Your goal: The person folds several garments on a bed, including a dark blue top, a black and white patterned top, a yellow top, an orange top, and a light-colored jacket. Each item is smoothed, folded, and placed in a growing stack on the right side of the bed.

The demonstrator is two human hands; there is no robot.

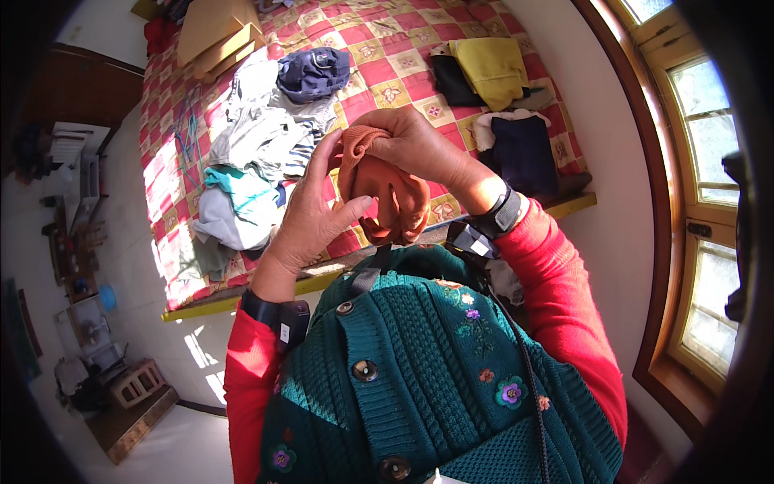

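Note:
An orange-brown knitted garment (396, 196), bunched up with a rolled ribbed edge, is held in front of my chest above the bed. My right hand (417, 145) grips the ribbed edge from above, its fingers bent over the fabric. On the other side, my left hand (314, 202) cups the garment, with the fingertips at the ribbed edge and the thumb across the front. Part of the left fingers is hidden behind the cloth.
A red-and-tan checked bedspread (393, 69) covers the bed. Loose clothes (254, 139) and a folded navy garment (314, 72) lie left. Yellow (493, 66) and dark blue (523, 148) folded cloths lie right. A cardboard box (217, 30) stands far left; a window (704, 181) is right.

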